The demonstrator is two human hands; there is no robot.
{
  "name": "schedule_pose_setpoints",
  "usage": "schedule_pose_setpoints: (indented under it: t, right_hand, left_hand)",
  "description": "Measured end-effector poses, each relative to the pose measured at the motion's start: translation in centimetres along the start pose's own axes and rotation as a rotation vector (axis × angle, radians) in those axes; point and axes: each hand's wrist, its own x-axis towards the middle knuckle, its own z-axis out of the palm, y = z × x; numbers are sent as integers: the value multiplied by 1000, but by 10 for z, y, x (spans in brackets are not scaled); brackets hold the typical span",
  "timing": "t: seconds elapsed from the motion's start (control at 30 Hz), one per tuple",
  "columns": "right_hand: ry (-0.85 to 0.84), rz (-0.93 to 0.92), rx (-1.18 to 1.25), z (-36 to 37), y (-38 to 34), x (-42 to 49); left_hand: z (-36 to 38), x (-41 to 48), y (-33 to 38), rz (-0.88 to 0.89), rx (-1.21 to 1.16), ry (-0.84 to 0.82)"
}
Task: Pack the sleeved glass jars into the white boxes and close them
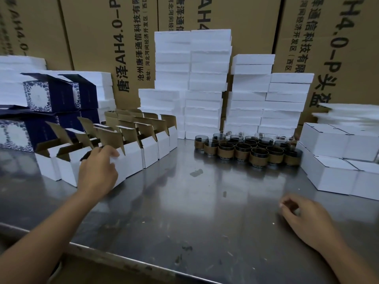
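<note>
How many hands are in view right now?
2. The left hand is at an open white cardboard box on the left; the right hand, empty, is over the steel table.

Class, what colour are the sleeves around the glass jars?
The sleeves are tan brown; the head view shows it best.

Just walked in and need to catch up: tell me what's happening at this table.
A person is packing. The left hand reaches onto one open white box in the rows at left; its grip is blurred. The right hand sits loosely curled and empty at the steel table. The sleeved glass jars stand clustered behind, none in hand; closed white boxes are stacked at right.
</note>
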Motion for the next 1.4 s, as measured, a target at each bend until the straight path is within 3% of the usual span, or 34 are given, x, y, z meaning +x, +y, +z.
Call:
schedule_pose_setpoints:
  t: [0.23, 0.5, 0.67, 0.8, 0.9, 1.03, 1.4]
  right_hand:
    - [-13, 0, 9, 1, 2, 0]
    - [10, -9, 41, 3, 4, 2]
    - [-26, -40, 302, 3, 2, 3]
    - [-119, -26, 525, 3, 1, 8]
    - [-162, -9, 475, 4, 5, 12]
    - [-158, 1, 459, 6, 7, 14]
    - [-146, 37, 289, 14, 11, 15]
  left_hand:
    - [7, -20, 77, 321, -161, 127]
    - [66, -100, 192, 429, -547, -112]
    - [95, -129, 234, 433, -460, -234]
    - [107, -137, 250, 464, -416, -241]
    - [110, -139, 257, 514, -381, -204]
    - [112, -134, 255, 716, -254, -41]
    - [131, -102, 207, 969, -234, 42]
